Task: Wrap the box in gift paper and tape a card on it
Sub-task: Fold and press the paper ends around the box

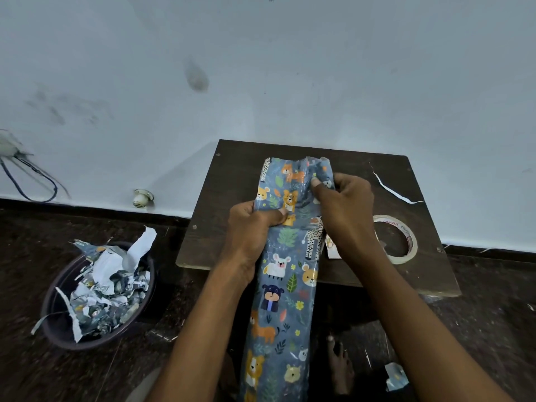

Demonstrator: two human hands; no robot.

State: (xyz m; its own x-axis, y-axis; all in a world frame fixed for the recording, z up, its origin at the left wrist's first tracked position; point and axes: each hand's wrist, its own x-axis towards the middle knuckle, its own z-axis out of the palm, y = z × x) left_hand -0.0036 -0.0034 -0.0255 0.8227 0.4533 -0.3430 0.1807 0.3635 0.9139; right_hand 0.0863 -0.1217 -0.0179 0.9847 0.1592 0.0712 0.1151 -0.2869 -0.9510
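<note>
Both hands (298, 210) grip the gift paper (287, 274)

Gift paper (285, 274): blue-grey, glossy, cartoon animals and leaves, in a long narrow roll or fold running from the near edge of view up onto the dark counter (406, 181); far end crumpled. Box not discernible. Tape roll (401, 227): flat on counter, right of paper. Small card (332, 247): mostly hidden, between paper and tape.
</note>
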